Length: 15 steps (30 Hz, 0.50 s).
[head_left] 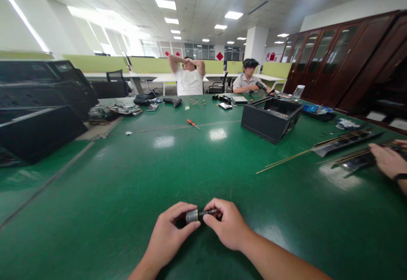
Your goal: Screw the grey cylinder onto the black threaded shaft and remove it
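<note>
Low over the green table (pixel 111 195), near its front edge, my left hand (pixel 168 235) is closed round the grey barrel of a small cylindrical tool (pixel 192 215). My right hand (pixel 227 227) pinches the tool's thin black end, which sticks out to the right. Both hands meet at the tool, thumbs on top. Most of the tool's body is hidden by my fingers.
An open black computer case (pixel 270 119) sits mid-right, an orange screwdriver (pixel 192 123) beyond the centre. Black panels (pixel 38 131) are stacked at the left. Another person's hand (pixel 389 161) rests on dark parts at the right edge. Two people sit at the far end.
</note>
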{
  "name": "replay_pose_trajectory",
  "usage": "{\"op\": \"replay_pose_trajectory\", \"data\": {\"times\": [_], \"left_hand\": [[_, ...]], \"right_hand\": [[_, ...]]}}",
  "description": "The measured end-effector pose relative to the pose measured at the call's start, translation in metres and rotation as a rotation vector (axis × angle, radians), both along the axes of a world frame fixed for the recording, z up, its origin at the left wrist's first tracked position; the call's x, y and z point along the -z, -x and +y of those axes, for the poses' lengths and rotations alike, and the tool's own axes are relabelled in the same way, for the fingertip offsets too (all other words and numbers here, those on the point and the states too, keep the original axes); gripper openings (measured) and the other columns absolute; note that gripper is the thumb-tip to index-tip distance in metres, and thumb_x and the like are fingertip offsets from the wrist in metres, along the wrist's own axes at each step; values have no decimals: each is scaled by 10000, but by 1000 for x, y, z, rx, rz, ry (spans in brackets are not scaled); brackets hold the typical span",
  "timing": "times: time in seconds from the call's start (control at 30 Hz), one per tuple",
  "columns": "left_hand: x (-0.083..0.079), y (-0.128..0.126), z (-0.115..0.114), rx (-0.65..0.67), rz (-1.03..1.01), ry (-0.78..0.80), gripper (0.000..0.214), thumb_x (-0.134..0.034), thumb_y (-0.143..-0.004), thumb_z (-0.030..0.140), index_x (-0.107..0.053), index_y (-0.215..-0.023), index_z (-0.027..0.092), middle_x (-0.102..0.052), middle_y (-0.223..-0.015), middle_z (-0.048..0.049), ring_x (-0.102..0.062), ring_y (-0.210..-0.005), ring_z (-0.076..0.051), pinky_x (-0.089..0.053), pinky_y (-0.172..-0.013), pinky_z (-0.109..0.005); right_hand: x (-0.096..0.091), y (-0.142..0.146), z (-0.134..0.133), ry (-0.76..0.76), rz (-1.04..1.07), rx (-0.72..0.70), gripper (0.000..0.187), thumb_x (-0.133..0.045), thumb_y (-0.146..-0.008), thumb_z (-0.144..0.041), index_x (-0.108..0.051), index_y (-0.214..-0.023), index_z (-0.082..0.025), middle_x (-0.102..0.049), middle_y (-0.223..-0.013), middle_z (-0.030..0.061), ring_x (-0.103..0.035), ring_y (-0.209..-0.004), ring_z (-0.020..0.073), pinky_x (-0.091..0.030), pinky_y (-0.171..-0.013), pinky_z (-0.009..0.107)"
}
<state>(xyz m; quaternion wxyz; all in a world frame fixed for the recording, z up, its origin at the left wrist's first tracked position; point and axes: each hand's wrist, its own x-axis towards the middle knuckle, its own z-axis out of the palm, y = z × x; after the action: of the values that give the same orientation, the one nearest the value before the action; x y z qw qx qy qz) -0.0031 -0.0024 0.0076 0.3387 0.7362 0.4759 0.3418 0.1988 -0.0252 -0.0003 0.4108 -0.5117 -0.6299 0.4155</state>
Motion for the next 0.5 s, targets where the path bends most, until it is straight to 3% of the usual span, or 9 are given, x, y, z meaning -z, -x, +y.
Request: {"op": "replay_pose_trajectory", "data": {"times": [0.5], "left_hand": [[-3,-1,0,-26,-54,41,239,-783,-744,335,-755,-962,241,-721,-938,-41,-677,-865,-220,-519,-792,-296]], "right_hand": [[-1,-1,1,4,48,30,79,-637,-810,-210,-697,-854,-183,-641,-716,-17,-544,-632,123,-392,-604,225]]}}
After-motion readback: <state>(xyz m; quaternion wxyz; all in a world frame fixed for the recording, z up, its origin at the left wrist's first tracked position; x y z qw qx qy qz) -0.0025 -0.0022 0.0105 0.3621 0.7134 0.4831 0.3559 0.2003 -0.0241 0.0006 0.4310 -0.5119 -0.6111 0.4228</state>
